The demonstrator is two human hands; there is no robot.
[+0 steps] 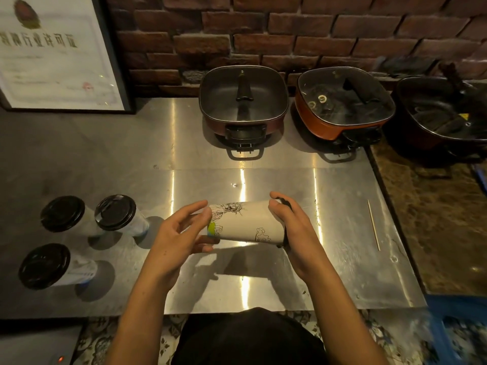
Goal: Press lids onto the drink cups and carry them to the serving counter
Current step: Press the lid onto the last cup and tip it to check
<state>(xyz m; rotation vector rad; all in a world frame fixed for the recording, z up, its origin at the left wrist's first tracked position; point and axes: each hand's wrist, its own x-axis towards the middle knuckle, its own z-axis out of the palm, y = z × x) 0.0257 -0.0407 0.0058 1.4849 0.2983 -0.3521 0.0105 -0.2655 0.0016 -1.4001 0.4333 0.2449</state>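
Cup (245,225): I hold it sideways over the table (342,272);
Left hand (179,235): curled round its base;
Right hand (295,227): curled over its lid (286,203)

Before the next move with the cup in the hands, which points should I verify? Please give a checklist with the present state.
1. Lid seated all round on the cup: cannot tell, the right hand covers it.
2. Left hand grip on the cup's base: ok.
3. Cup upright: not ok, it lies sideways in the air.
4. Three lidded cups standing on the counter: ok.
5. Wooden stick away from the hands: ok.
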